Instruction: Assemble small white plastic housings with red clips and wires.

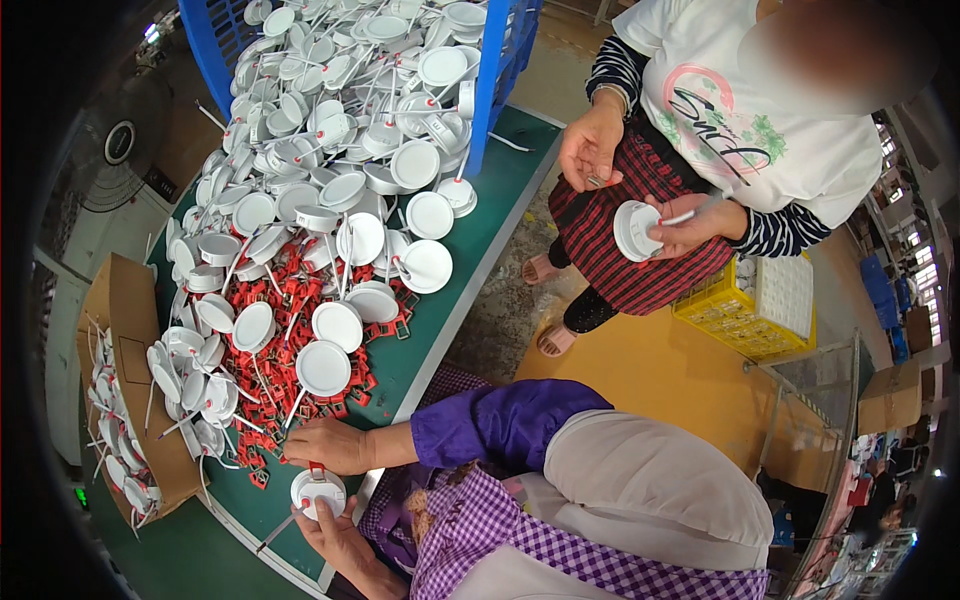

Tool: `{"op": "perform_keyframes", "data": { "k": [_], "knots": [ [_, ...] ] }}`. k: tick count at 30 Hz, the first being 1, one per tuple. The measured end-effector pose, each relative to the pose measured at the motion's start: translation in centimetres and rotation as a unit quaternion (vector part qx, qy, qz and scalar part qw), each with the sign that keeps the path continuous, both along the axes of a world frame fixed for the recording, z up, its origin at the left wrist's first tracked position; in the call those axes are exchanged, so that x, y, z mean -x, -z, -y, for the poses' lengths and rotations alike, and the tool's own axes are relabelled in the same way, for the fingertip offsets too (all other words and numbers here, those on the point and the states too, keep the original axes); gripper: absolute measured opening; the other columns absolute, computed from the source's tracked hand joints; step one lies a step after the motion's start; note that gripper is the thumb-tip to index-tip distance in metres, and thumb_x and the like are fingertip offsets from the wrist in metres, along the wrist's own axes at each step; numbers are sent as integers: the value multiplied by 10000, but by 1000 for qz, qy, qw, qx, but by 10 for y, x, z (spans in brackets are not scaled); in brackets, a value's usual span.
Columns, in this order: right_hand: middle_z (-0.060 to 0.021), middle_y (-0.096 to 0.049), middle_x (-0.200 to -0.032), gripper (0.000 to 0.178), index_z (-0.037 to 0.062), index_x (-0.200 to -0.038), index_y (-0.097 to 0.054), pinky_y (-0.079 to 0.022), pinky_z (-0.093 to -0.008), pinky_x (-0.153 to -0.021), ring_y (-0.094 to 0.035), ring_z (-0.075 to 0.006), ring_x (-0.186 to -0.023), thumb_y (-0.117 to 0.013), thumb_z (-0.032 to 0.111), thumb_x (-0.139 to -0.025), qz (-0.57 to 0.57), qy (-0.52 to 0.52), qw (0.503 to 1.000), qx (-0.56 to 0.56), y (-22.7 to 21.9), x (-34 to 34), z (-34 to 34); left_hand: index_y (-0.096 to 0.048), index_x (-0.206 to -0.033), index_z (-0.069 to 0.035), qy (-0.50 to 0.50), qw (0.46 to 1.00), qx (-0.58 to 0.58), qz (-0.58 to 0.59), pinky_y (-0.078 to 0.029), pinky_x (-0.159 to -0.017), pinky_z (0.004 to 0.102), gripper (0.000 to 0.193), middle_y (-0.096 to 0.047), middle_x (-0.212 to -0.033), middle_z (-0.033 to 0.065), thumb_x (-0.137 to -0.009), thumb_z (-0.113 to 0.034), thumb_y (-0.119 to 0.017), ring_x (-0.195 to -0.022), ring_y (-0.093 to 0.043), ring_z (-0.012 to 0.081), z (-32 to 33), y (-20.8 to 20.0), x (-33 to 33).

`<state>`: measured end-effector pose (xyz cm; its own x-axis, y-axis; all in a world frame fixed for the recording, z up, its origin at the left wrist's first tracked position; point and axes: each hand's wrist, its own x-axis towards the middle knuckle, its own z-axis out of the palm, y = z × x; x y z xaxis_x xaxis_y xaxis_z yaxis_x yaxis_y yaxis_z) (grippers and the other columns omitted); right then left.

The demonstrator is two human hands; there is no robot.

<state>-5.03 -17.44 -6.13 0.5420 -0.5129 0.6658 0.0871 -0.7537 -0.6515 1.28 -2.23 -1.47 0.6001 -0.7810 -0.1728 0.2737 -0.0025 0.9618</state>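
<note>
My left hand [342, 545] grips a round white downlight [318, 492] at the table's near edge. A grey cable hangs from it, and a red spring clip [317, 468] stands at its upper rim. Just above, my right hand [335, 446] has its fingers bent together beside the clip. What they hold, if anything, is hidden. A heap of red clips [285, 345] lies just past my right hand. Over and behind the clips spreads a large pile of white downlights [322, 368] with short cables.
A blue crate [490, 80] holds more downlights at the back of the green table [505, 205]. An open cardboard box [150, 375] of downlights stands left. Across from me, a co-worker holds a downlight [635, 232] beside a yellow crate [745, 320].
</note>
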Motion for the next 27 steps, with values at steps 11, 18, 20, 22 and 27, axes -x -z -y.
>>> {"op": "perform_keyframes", "data": {
  "k": [11, 18, 20, 22, 27],
  "knots": [
    [-111, -551, -778, 136, 37, -847, -534, -486, -421, -620, -602, -307, -716, -640, 116, -814, -2, -12, 1000, -9, -2, 1, 0, -431, -1307, -22, 4, 1000, 2, -7, -581, -691, 326, 408, -591, -1170, 128, -968, -189, -585, -1010, -620, 179, 0, -4, 4],
    [-81, -545, -768, 144, 35, -850, -547, -492, -387, -605, -596, -272, -693, -666, 94, -794, -4, -6, 1000, 2, -2, 1, 1, -401, -1317, -12, -5, 1000, 5, -19, -586, -679, 330, 449, -601, -1129, 131, -957, -181, -607, -949, -643, 196, 1, -2, 2],
    [-80, -544, -767, 142, 36, -853, -550, -492, -384, -599, -596, -271, -689, -666, 88, -790, 3, -9, 1000, -1, -1, 0, 1, -402, -1317, -11, -9, 1000, 1, -21, -586, -677, 330, 452, -600, -1128, 131, -956, -185, -610, -946, -642, 195, 1, -2, 1],
    [-79, -543, -765, 141, 36, -855, -552, -491, -380, -593, -595, -271, -685, -666, 83, -787, 11, -11, 1000, -3, -1, 0, 1, -402, -1316, -10, -13, 1000, -4, -22, -587, -675, 329, 455, -600, -1128, 131, -954, -189, -612, -943, -641, 193, 2, -3, 2],
    [-75, -551, -777, 144, 44, -873, -559, -492, -380, -600, -600, -271, -695, -664, 84, -783, 2, -23, 999, -34, -4, 2, 2, -404, -1317, -12, -15, 999, -2, -29, -585, -669, 331, 450, -595, -1126, 123, -957, -189, -606, -937, -634, 185, 2, -1, 0]
  ]
}}
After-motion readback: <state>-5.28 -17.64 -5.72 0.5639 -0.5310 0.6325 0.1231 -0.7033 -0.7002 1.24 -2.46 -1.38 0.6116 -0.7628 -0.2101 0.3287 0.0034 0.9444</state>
